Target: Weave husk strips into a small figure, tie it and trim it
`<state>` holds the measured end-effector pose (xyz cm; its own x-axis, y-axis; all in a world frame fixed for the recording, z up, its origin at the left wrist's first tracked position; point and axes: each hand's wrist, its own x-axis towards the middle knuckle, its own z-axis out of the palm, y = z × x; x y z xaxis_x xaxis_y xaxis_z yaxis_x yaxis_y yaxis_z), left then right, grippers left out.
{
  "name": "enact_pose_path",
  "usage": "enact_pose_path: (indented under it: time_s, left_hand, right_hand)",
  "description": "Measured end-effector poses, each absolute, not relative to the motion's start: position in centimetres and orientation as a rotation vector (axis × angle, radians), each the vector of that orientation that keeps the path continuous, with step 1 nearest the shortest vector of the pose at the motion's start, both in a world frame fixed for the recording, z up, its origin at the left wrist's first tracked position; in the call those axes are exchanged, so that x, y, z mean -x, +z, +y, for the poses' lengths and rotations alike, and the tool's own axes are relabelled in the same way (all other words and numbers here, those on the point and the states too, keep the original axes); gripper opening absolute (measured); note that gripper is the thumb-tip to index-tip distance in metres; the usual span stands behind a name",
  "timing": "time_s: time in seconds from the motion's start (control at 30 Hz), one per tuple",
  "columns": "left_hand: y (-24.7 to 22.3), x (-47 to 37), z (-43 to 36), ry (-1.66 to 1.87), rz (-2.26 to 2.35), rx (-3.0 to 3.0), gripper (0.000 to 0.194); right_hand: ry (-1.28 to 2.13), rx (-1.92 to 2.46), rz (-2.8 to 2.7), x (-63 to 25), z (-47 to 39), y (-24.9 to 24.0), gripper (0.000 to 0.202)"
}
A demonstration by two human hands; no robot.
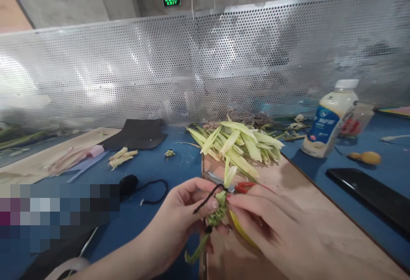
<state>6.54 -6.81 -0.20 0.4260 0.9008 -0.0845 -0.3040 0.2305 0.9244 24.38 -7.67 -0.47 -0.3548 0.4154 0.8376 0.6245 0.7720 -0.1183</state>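
Between my two hands is a small braided piece of green corn husk (218, 215), tied with black cord (209, 196) near its top. Pale husk ends stick up above the tie, and a thin green tail curls below a second dark knot. My left hand (188, 205) pinches the braid from the left, thumb in front. My right hand (265, 213) has its fingertips closed at the tied upper end. Just behind the fingers lies a tool with red handles (245, 185) and a metal part, mostly hidden. A yellow curved thing (240, 228) shows under my right hand.
Loose pale-green corn husks (237, 141) are heaped on the brown board (307, 194). To the right are a bottle (331, 119) and a black phone-like slab (368, 194). Left are a ball of black cord (128, 184), husk scraps (121, 157) and a black sheet (134, 134). A perforated metal screen (153, 66) stands behind.
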Motion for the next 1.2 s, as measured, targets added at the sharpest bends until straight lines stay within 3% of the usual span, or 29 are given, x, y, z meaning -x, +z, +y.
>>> enact_pose_path:
  time_s: [0.23, 0.7, 1.2]
  left_hand:
    - [-0.2, -6.7, -7.0, 0.952, 0.736, -1.023, 0.014]
    - [0.4, -6.7, -7.0, 0.903, 0.833, -1.14, 0.021]
    - [0.3, -6.7, -6.9, 0.982, 0.819, -1.124, 0.018]
  right_hand:
    - [-0.251, 0.775, -1.994, -24.2, -7.6, -0.4, 0.009]
    - [-0.49, 0.708, -2.214, -25.1, -7.8, 0.2, 0.029]
    - [-0.497, 0.63, -2.293, -25.8, -8.0, 0.6, 0.023]
